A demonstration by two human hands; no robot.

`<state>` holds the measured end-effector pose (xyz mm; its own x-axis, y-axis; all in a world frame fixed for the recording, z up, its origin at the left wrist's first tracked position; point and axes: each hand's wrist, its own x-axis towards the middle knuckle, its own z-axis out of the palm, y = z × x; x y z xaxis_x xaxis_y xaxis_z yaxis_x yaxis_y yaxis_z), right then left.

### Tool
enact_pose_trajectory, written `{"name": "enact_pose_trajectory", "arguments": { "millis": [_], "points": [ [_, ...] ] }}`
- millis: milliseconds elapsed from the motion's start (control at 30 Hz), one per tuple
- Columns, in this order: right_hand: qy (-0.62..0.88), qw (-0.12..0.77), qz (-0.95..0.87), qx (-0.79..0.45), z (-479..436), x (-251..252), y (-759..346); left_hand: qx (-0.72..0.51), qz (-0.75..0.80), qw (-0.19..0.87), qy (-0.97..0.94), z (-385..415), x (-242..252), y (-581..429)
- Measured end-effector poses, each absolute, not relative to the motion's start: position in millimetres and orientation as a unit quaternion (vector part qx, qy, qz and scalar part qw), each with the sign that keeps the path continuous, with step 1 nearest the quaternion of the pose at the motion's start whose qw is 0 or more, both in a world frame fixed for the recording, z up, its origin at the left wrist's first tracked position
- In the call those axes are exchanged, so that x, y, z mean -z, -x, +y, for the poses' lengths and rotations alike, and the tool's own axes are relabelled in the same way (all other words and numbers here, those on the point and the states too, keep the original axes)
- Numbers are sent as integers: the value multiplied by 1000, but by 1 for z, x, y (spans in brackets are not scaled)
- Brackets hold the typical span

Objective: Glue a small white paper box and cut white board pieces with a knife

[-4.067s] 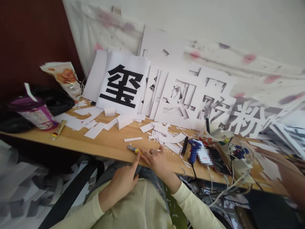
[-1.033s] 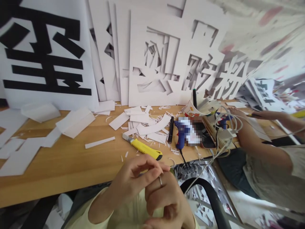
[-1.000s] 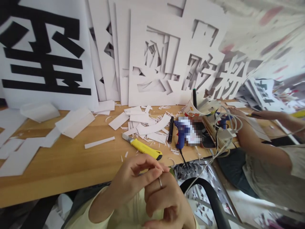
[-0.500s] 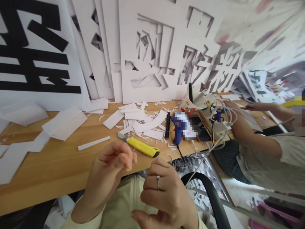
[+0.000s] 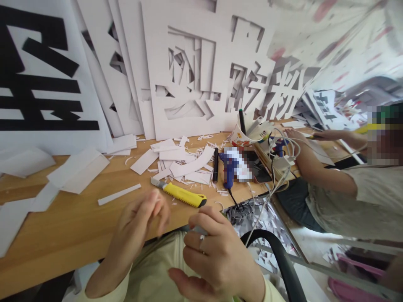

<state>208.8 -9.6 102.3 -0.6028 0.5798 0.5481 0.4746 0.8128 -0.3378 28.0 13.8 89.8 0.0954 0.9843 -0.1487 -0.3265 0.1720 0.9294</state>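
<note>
My left hand [image 5: 138, 224] hovers over the front edge of the wooden table [image 5: 78, 222], its fingers bent and bunched together and slightly smeared; nothing shows in them. My right hand [image 5: 214, 256], with a ring on one finger, is curled in front of my chest, and a small pale thing I cannot make out sits at its fingertips. The two hands are apart. A yellow utility knife [image 5: 184, 195] lies on the table just beyond them, touched by neither hand.
White paper scraps [image 5: 189, 161], a loose strip [image 5: 119, 194], a black marker [image 5: 215, 164], a blue glue gun [image 5: 228, 170], cables [image 5: 278, 165] and a paper cup [image 5: 242, 136] lie on the table. Cut-out white boards [image 5: 189, 75] lean behind. A co-worker [image 5: 346, 193] sits at the right. A black chair arm [image 5: 277, 256] is beside me.
My hands, clasped together a second ago, have come apart; the left has risen toward the table edge. The view has shifted right and closer.
</note>
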Motion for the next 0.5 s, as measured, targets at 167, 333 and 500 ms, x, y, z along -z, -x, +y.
{"name": "enact_pose_trajectory", "arguments": {
  "millis": [167, 333, 500],
  "points": [
    [245, 260, -932, -65, -11, -100, -203, -451, 392, 653, -465, 20, -102, -37],
    [216, 222, -949, -64, -14, -104, -198, -377, 299, 747, -458, 25, -119, -55],
    [74, 155, -973, -154, -3, -118, -197, -355, 361, 706, -494, 35, -110, -63]
  ]
}}
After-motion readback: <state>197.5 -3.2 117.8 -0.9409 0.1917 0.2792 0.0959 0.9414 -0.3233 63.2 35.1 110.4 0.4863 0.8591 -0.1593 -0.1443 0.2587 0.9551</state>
